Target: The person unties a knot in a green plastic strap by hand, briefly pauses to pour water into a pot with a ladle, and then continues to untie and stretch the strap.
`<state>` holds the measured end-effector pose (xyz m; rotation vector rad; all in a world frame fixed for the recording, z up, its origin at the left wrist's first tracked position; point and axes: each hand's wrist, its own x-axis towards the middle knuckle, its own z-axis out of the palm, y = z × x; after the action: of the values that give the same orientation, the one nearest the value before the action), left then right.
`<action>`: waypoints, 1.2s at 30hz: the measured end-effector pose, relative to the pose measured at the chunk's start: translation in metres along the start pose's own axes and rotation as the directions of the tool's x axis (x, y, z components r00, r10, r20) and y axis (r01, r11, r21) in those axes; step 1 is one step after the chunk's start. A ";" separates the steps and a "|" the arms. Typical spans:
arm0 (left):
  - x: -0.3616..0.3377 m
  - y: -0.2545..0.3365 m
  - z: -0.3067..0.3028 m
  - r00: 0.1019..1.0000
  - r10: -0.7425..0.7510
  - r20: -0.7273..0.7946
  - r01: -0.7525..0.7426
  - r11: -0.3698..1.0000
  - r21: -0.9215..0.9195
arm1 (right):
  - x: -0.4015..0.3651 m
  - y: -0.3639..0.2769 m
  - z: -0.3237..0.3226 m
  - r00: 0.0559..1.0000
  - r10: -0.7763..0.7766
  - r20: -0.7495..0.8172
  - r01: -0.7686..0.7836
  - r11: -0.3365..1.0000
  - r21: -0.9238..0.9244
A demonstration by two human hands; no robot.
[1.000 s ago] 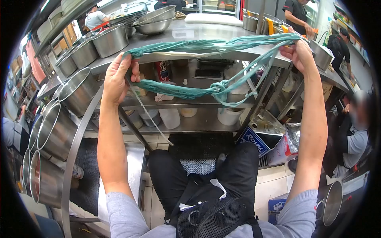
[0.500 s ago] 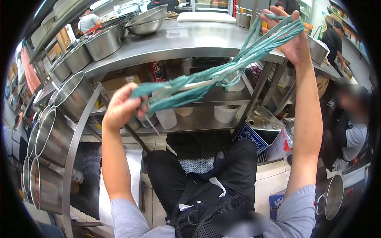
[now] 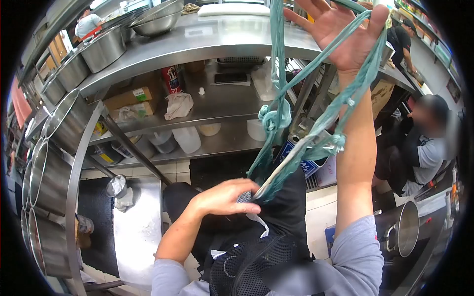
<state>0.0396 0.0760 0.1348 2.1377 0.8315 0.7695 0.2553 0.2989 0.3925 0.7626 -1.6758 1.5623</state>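
A looped bundle of knotted green cloth strips (image 3: 338, 103), with one whitish strand among them, stretches between my hands. My right hand (image 3: 340, 37) is raised at the upper right, palm showing and fingers spread. The loops pass over its thumb and behind the fingers. My left hand (image 3: 224, 197) is low, above my lap. Its fingers and thumb point right at the lower end of the bundle, where the strips come together. Its fingertips are partly hidden there. A thick knot (image 3: 274, 118) sits in the left side of the loop.
A steel counter (image 3: 217, 34) with a lower shelf stands ahead. Steel pots (image 3: 103, 49) line its left side, more on a rack at left. A blue tin (image 3: 291, 153) stands below. A person (image 3: 429, 148) sits at right, near a large pot (image 3: 407, 229).
My left hand has moved down and right with the lower end of the strips. My right hand has opened wider, and the bundle has spread into a separated loop. The view has shifted.
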 end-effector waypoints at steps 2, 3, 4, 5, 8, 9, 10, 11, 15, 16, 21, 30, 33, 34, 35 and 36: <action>0.012 0.002 -0.010 0.995 -0.051 -0.086 0.048 0.998 -0.039 | 0.002 0.000 0.010 0.999 0.007 0.046 -0.008 1.000 0.010; 0.019 0.006 -0.015 0.973 -0.133 -0.187 0.116 0.988 -0.099 | 0.004 0.000 0.013 0.995 0.011 0.095 -0.013 1.000 0.020; 0.027 0.009 -0.019 0.935 -0.218 -0.281 0.177 0.970 -0.165 | 0.007 0.000 0.014 0.996 0.015 0.093 -0.016 1.000 0.019; 0.038 0.004 -0.021 0.884 -0.176 -0.433 0.112 0.979 -0.168 | 0.011 0.001 0.014 0.985 0.028 0.171 -0.031 0.999 0.014; 0.075 -0.015 -0.023 0.751 -0.036 -0.659 -0.039 0.994 -0.098 | 0.015 0.006 0.019 0.973 0.049 0.227 -0.050 0.999 -0.002; 0.088 -0.014 -0.021 0.720 -0.054 -0.692 -0.076 0.985 -0.156 | 0.016 0.008 0.022 0.977 0.055 0.206 -0.054 0.998 -0.012; 0.099 -0.013 -0.018 0.688 -0.076 -0.722 -0.114 0.971 -0.212 | 0.016 0.010 0.021 0.976 0.057 0.209 -0.056 0.998 -0.010; 0.105 -0.010 -0.017 0.684 -0.077 -0.725 -0.115 0.971 -0.211 | 0.016 0.013 0.020 0.979 0.052 0.196 -0.054 0.999 0.001; 0.115 -0.008 -0.023 0.816 -0.143 -0.560 -0.264 0.770 -0.581 | 0.007 0.014 0.023 0.996 0.076 0.052 -0.077 0.997 0.019; 0.115 -0.010 -0.025 0.839 -0.129 -0.529 -0.282 0.728 -0.625 | 0.005 0.015 0.021 0.996 0.076 0.049 -0.077 0.997 0.023; 0.103 -0.031 -0.036 0.801 -0.263 -0.538 -0.196 0.735 -0.650 | -0.007 0.022 0.008 0.997 0.078 0.002 -0.078 0.993 0.088; 0.066 -0.033 -0.074 0.684 -0.297 -0.666 -0.432 0.571 -0.698 | -0.044 0.038 -0.023 0.942 0.290 -0.166 -0.305 0.950 -0.070; 0.059 -0.031 -0.086 0.619 -0.306 -0.724 -0.476 0.587 -0.655 | -0.062 0.054 -0.008 0.867 0.379 -0.323 -0.484 0.795 -0.367; 0.056 -0.032 -0.090 0.594 -0.276 -0.756 -0.508 0.599 -0.618 | -0.067 0.059 0.000 0.837 0.400 -0.373 -0.539 0.719 -0.439; 0.053 -0.030 -0.094 0.588 -0.263 -0.765 -0.519 0.603 -0.606 | -0.074 0.064 0.001 0.815 0.425 -0.394 -0.574 0.687 -0.446; 0.050 -0.028 -0.097 0.582 -0.260 -0.770 -0.521 0.608 -0.599 | -0.082 0.070 0.000 0.787 0.452 -0.419 -0.612 0.653 -0.446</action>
<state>-0.0082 0.1664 0.1821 0.9370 0.5151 1.8963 0.2452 0.3021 0.2854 -0.2993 -2.1053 1.3141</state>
